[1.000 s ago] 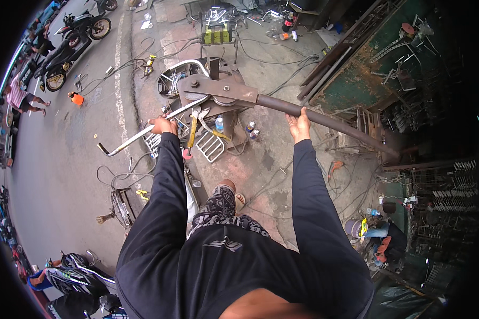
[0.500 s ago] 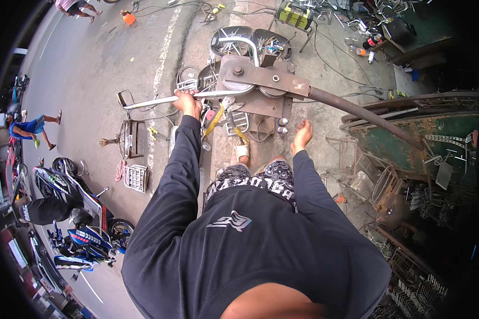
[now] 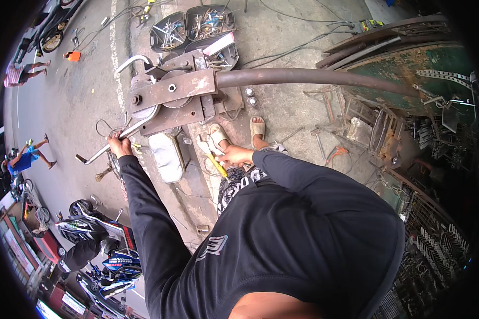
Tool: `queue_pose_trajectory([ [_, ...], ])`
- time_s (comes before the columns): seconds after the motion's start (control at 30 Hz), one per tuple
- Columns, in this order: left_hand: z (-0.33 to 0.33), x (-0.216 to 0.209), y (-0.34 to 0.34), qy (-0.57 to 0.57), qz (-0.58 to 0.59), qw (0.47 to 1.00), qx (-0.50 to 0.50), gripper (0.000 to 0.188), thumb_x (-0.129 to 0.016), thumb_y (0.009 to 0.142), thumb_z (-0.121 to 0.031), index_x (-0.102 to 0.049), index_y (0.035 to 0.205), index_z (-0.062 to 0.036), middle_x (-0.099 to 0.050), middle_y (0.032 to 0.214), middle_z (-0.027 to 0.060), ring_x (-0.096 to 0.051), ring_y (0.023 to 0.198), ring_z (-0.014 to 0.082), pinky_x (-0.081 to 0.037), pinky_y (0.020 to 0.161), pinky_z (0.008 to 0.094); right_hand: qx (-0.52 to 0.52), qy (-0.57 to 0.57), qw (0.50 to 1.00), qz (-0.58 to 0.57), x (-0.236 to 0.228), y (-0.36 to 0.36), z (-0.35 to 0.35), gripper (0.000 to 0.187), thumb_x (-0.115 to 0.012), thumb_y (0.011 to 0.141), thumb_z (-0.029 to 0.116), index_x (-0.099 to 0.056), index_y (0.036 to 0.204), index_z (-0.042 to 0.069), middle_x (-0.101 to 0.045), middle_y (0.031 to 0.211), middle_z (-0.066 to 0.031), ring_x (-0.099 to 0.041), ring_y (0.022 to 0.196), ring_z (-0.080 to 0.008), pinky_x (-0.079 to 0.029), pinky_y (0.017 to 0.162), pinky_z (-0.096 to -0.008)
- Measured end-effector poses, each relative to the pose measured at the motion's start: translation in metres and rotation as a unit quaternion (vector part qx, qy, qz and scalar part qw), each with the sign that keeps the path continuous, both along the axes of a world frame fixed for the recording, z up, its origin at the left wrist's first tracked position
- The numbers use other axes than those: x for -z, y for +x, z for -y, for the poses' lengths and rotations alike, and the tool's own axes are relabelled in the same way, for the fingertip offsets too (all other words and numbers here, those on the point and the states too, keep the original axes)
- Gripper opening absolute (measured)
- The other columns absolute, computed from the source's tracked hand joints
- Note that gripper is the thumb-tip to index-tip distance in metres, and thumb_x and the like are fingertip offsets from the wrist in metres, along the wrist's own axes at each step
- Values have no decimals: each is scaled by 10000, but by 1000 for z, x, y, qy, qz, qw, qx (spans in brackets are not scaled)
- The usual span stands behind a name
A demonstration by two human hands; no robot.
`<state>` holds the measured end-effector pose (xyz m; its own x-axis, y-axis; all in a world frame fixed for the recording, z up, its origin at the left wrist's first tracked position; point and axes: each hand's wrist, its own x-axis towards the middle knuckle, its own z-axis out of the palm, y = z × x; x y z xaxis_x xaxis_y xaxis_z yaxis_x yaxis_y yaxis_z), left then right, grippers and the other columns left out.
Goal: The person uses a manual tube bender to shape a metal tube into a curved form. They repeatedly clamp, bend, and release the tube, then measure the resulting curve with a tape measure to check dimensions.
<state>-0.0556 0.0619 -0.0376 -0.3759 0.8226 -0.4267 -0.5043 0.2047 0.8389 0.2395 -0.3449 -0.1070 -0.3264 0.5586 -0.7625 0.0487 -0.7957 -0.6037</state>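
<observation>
A bent silver metal tube (image 3: 97, 152) runs into a rusty tube bender (image 3: 181, 87) with round dies and a flat steel arm. My left hand (image 3: 120, 144) is closed around the tube's near-left length, just outside the dies. The tube's other, curved part (image 3: 133, 60) shows beyond the bender. My right hand (image 3: 236, 156) is in front of my thighs, its fingers closed on yellow-handled pliers (image 3: 216, 165); the grip is partly hidden. The bender's long round lever (image 3: 314, 77) reaches right, with no hand on it.
Black bins (image 3: 167, 33) of metal pieces stand behind the bender. A silver padded seat-like piece (image 3: 166, 157) lies before it, and two small cans (image 3: 251, 96) sit right. Metal frames (image 3: 367, 127) crowd the right; motorcycles (image 3: 98, 234) and a walking person (image 3: 24, 159) are left.
The view has turned, and the bender now sits farther left. My right hand has moved from open at the right to the yellow-handled pliers. My left hand still grips the tube.
</observation>
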Motion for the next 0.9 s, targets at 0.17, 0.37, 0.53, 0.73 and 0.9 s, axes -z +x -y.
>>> queue_pose_trajectory([
  [0.17,5,10,-4,-22,13,999,-25,351,-379,1102,-277,-404,815,-76,-445,633,44,-444,574,198,-463,605,357,316,-222,918,93,115,152,98,213,-477,941,155,-627,862,25,-501,564,-49,-442,400,-159,-317,346,-344],
  [0.37,1,4,1,-22,31,998,-59,301,-399,1093,-278,-375,867,-81,-418,651,35,-423,553,186,-458,590,357,-29,-94,894,437,152,259,93,442,-418,1005,320,-664,1211,16,-680,1112,-241,-674,1038,-341,-525,877,-427],
  [0.53,18,9,23,-47,95,991,-76,367,-436,1080,-396,-414,917,-68,-445,658,50,-444,562,178,-455,528,335,130,8,926,355,35,224,44,762,-520,982,592,-355,1555,118,-443,1529,-153,-417,1414,-322,-361,1104,-509],
  [0.73,18,1,54,12,33,996,-85,173,-447,948,15,-364,1058,-89,-445,680,67,-427,478,168,-422,446,351,771,173,569,-229,-118,186,-72,612,-704,867,498,-472,1248,79,-580,1183,-79,-556,1117,-244,-431,994,-426],
  [0.9,46,-22,43,87,7,996,-25,331,-470,953,0,-261,1171,-134,-430,685,76,-428,474,189,-434,435,381,882,47,425,-199,-147,197,-106,354,-666,716,324,-464,898,97,-510,803,-32,-545,725,-223,-475,831,-417],
])
